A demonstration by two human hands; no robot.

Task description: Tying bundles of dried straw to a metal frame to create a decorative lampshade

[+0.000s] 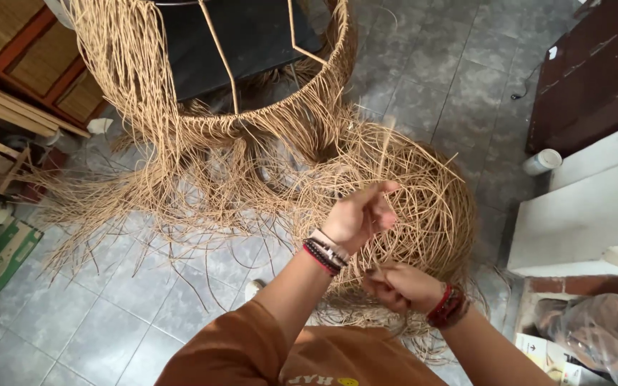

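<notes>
Soft even daylight — edges bowed

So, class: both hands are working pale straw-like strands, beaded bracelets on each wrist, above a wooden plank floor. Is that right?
Not quite: the head view shows a grey tiled floor, not wooden planks. The rest stands: the left hand and right hand work the strands, bracelets on each wrist.

Likely craft workshop, rattan strands, stacked timber

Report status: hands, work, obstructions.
Left hand pinches a rattan strand; right hand grips strands low. Woven ball beside wire frame. Nothing blocking.
</notes>
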